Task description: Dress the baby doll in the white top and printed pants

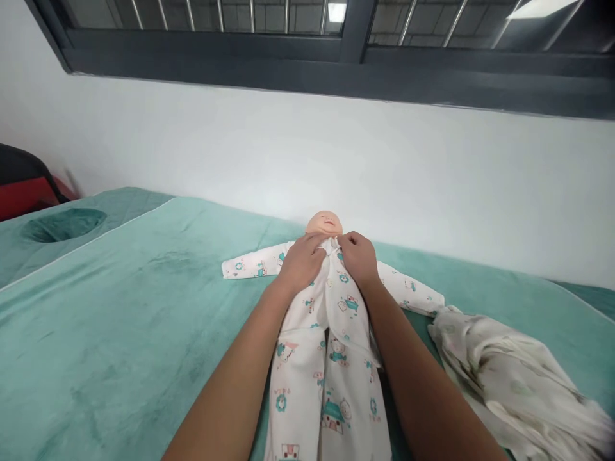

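A baby doll (324, 221) lies on its back, its head toward the wall. It wears a white patterned baby top (346, 301) with both sleeves spread out sideways, and matching trousers (298, 397). At the left side of the neckline, my left hand (305, 256) lies with its fingers curled on the cloth. My right hand (358, 256) pinches the top's collar on the other side, just below the doll's chin. Between my hands the front panels overlap. The doll's hands are not visible at the sleeve ends.
A teal padded massage bed (144, 307) bears the doll, with a face hole (65, 224) at its left end. A crumpled white cloth (519, 371) lies at the right, touching the sleeve's end. Behind are a white wall (408, 173) and a barred window.
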The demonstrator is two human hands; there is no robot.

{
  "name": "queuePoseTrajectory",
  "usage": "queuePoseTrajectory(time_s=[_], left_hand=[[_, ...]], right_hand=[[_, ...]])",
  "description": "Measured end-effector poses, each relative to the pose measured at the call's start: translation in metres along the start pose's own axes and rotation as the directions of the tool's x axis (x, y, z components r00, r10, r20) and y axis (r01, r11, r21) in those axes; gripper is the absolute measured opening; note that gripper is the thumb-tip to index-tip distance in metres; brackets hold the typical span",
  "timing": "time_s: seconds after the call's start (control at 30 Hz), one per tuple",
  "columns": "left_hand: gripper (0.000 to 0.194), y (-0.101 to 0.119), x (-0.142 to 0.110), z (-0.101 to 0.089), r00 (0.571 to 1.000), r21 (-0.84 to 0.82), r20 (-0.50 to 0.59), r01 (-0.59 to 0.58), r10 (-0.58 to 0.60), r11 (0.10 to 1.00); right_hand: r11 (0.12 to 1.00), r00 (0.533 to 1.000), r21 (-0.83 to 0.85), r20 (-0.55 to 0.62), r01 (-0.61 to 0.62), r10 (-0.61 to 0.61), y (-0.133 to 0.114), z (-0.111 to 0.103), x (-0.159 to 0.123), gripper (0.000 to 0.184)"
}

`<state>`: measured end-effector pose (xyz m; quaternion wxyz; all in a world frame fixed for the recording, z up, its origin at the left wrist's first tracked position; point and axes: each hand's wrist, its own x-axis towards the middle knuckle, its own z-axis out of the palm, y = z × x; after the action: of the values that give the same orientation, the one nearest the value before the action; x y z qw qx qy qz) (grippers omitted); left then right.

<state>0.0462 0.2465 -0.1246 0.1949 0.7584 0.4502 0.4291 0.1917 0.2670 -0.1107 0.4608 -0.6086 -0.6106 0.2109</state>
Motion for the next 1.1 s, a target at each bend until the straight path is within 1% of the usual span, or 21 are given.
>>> queuePoseTrajectory(time_s=[0.07, 0.13, 0.27, 0.37, 0.43, 0.47, 0.57, 0.63, 0.73, 0.8, 0.87, 0.93, 1.03, 1.1], left_hand=[[0.044, 0.003, -0.006, 0.000, 1.000, 0.009, -0.029, 0.013, -0.013, 1.000], [0.040, 0.007, -0.016, -0.001, 0.998, 0.017, -0.048, 0.041, -0.040, 0.999], [0.035, 0.017, -0.038, -0.005, 0.997, 0.018, -0.054, 0.061, -0.060, 0.998], [0.034, 0.021, -0.046, -0.007, 0.997, 0.045, -0.056, 0.056, -0.054, 0.997], [0.035, 0.022, -0.046, -0.007, 0.997, 0.053, -0.056, 0.057, -0.054, 0.997], [0.035, 0.022, -0.046, -0.007, 0.997, 0.053, -0.056, 0.060, -0.057, 0.997], [0.035, 0.021, -0.043, -0.008, 0.996, 0.045, -0.054, 0.070, -0.068, 0.997], [0.036, 0.021, -0.042, -0.008, 0.996, 0.039, -0.054, 0.077, -0.075, 0.996], [0.037, 0.021, -0.042, -0.008, 0.995, 0.034, -0.054, 0.085, -0.083, 0.996], [0.037, 0.021, -0.043, -0.008, 0.995, 0.028, -0.056, 0.090, -0.088, 0.996], [0.037, 0.023, -0.043, -0.009, 0.994, 0.025, -0.053, 0.095, -0.094, 0.995], [0.036, 0.024, -0.042, -0.009, 0.994, 0.026, -0.046, 0.102, -0.101, 0.994], [0.037, 0.025, -0.042, -0.010, 0.995, 0.029, -0.037, 0.098, -0.097, 0.995], [0.037, 0.025, -0.042, -0.010, 0.996, 0.032, -0.035, 0.087, -0.086, 0.996]], right_hand=[[0.998, 0.996, 0.055, -0.086, -0.034, 0.039, 0.000, -0.002, -0.009, 0.025], [0.996, 0.990, 0.070, -0.133, -0.046, 0.055, 0.001, -0.006, -0.022, 0.027], [0.994, 0.976, 0.070, -0.193, -0.090, 0.102, 0.000, -0.014, -0.053, 0.025], [0.987, 0.969, 0.121, -0.208, -0.108, 0.132, -0.003, -0.016, -0.072, 0.022], [0.989, 0.983, 0.131, -0.160, -0.070, 0.091, -0.007, -0.017, -0.078, 0.023], [0.993, 0.991, 0.108, -0.120, -0.039, 0.052, -0.009, -0.017, -0.079, 0.024], [0.998, 0.998, -0.035, 0.013, 0.061, -0.060, -0.015, -0.018, -0.076, 0.029], [0.986, 0.993, -0.129, 0.065, 0.106, -0.098, -0.019, -0.019, -0.071, 0.030], [0.967, 0.987, -0.214, 0.112, 0.139, -0.117, -0.024, -0.017, -0.067, 0.020], [0.958, 0.984, -0.240, 0.116, 0.158, -0.133, -0.027, -0.016, -0.066, 0.013], [0.957, 0.981, -0.227, 0.107, 0.182, -0.162, -0.027, -0.015, -0.066, 0.011], [0.969, 0.979, -0.162, 0.105, 0.188, -0.172, -0.025, -0.016, -0.065, 0.011], [0.993, 0.981, 0.004, 0.152, 0.119, -0.118, -0.019, -0.021, -0.064, 0.010], [0.993, 0.979, 0.103, 0.187, 0.064, -0.082, -0.013, -0.024, -0.062, 0.009]])
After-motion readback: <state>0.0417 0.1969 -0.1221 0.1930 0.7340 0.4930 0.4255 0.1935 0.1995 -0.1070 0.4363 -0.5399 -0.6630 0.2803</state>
